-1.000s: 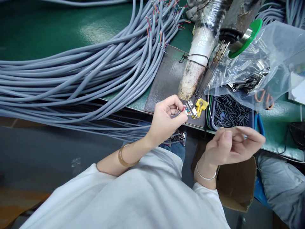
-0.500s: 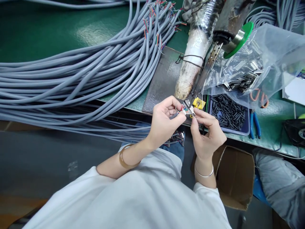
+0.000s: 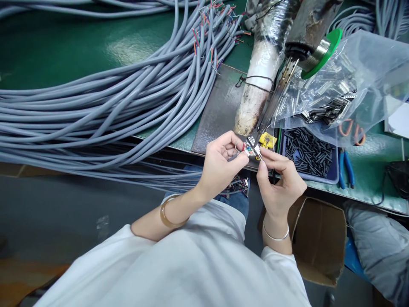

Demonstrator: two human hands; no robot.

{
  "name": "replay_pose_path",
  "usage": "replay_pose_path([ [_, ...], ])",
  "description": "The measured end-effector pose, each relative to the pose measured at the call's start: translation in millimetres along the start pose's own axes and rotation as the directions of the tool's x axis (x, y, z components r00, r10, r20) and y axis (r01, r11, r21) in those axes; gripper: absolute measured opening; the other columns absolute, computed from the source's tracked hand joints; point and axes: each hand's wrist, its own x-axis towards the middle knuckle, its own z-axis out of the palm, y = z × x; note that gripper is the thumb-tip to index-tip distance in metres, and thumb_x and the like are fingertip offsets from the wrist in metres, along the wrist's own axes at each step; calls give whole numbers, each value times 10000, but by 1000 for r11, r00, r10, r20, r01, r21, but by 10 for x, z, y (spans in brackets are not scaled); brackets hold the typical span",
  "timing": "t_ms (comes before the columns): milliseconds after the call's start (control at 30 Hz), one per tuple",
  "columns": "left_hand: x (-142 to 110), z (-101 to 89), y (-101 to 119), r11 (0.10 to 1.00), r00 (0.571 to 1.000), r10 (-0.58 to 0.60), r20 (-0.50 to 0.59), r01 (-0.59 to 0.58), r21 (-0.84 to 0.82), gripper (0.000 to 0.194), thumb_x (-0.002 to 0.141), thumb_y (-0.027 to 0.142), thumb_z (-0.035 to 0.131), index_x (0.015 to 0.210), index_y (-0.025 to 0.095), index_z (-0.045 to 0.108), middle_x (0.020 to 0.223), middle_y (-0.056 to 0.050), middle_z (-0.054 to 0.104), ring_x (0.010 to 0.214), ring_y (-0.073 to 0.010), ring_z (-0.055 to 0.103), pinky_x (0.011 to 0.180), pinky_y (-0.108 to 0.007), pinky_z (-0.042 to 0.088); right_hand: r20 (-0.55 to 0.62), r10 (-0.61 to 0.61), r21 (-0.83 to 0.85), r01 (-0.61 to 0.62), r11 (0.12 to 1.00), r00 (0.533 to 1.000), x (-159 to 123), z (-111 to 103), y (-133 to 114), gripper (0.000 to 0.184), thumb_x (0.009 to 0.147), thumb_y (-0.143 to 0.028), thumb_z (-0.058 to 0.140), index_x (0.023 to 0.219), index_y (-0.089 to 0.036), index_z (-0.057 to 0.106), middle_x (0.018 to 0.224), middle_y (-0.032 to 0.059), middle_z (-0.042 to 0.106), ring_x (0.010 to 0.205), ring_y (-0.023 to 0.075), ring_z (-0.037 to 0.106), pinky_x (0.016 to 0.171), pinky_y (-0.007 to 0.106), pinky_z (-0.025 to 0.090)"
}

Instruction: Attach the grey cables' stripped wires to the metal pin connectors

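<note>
My left hand [image 3: 222, 164] is closed in a pinch on the end of a grey cable, whose stripped coloured wires [image 3: 246, 149] fan out past the thumb. Thumb and forefinger of my right hand [image 3: 278, 181] pinch the lower right end of a small metal multi-pin connector [image 3: 254, 147]. The wire ends lie against the connector's row of pins; how many are joined I cannot tell. Just above them is the tip of a soldering iron [image 3: 283, 85], mounted pointing down beside a wrapped white tube [image 3: 254, 94]. Solder from the green-rimmed spool [image 3: 335, 47] runs down near the iron.
A thick bundle of grey cables [image 3: 128, 98] covers the left of the green bench. To the right are a plastic bag of connectors [image 3: 332, 89], a blue tray [image 3: 335, 170] of black tubes, orange-handled scissors [image 3: 360, 136] and blue-handled pliers [image 3: 347, 168]. A cardboard box [image 3: 319, 238] stands below.
The connector has tilted so its pin row shows more plainly beneath the iron's tip. My right hand has shifted slightly right and down; the left keeps its pinch. The whole view has moved a little.
</note>
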Motion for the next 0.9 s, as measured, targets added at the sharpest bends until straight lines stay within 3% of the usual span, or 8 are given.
replay_pose_path([
  [200, -26, -24, 2, 999, 999, -28, 27, 28, 29, 142, 700, 89, 673, 718, 163, 554, 698, 44, 596, 517, -30, 470, 501, -157, 404, -30, -181, -160, 174, 972, 983, -28, 22, 27, 224, 817, -52, 729, 922, -231, 645, 1029, 31, 808, 892, 164, 784, 768, 262, 636],
  [467, -60, -57, -38, 1000, 999, -14, 32, 15, -20, 149, 732, 130, 716, 731, 165, 571, 747, 17, 639, 543, -42, 498, 511, -163, 425, 3, -61, 0, 61, 998, 998, -56, 9, 21, 207, 825, -37, 699, 889, -225, 640, 1037, 53, 798, 944, 183, 776, 809, 312, 637],
  [900, -33, 10, -9, 999, 999, 13, -43, -12, 39, 167, 702, 117, 708, 723, 173, 551, 726, 21, 629, 602, -65, 563, 569, -167, 461, -27, -72, 4, 72, 997, 997, -9, 41, 29, 200, 834, -49, 699, 899, -232, 649, 1049, 40, 795, 950, 190, 776, 829, 335, 645],
])
